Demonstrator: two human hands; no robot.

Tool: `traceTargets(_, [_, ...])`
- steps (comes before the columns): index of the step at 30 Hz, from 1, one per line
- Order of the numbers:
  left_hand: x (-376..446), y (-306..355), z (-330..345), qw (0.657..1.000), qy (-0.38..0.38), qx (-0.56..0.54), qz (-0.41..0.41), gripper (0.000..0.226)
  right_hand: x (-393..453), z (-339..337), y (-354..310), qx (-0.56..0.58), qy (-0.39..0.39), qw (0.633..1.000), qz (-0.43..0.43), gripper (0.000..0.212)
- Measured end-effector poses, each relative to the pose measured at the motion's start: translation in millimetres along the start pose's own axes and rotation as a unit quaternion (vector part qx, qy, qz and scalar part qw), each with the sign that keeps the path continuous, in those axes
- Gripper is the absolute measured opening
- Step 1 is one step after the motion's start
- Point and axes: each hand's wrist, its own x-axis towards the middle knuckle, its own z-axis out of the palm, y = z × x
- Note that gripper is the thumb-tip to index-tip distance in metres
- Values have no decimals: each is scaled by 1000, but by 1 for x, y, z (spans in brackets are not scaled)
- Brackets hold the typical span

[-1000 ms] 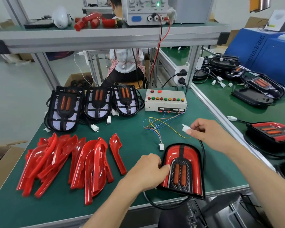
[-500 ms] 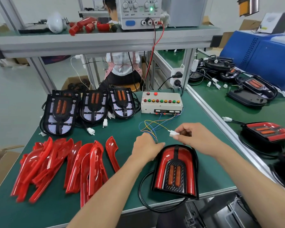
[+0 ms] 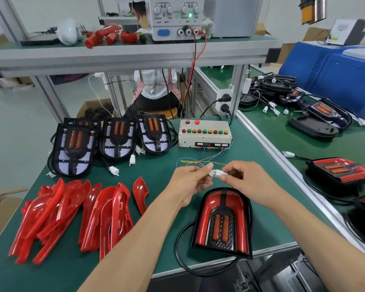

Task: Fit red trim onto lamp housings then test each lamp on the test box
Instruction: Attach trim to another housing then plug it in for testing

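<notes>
A lamp housing with red trim fitted lies at the table's front edge, its black cable looping off the edge. Above it, my left hand pinches the white connector on the test box's coloured wires. My right hand pinches the lamp's white plug, and the two connectors meet end to end. The beige test box with its row of coloured buttons stands behind. Three untrimmed black housings line the back left. A pile of loose red trim pieces lies front left.
A power supply sits on the shelf above with red and black leads dropping down. A trimmed lamp and more lamps with cables lie on the adjoining table at right. A person sits behind the bench frame.
My left hand left the lamp, picked up the test box connector and rose. My right hand brought the lamp plug leftward until the two connectors met.
</notes>
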Motion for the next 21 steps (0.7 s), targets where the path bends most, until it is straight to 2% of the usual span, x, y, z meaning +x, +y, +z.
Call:
traceTargets(4, [-2, 5, 6, 995, -27, -81, -52, 20, -6, 3, 2, -5, 55, 998, -10, 10])
traceTargets(8, [-3, 6, 9, 993, -44, -84, -70, 20, -11, 7, -1, -28, 80, 996, -27, 15])
traceTargets(17, [-2, 0, 15, 997, 12, -58, -46, 26, -21, 13, -12, -158, 119, 977, -76, 12])
traceTargets(21, [-3, 1, 18, 997, 24, -62, -36, 28, -22, 13, -14, -181, 140, 969, -97, 12])
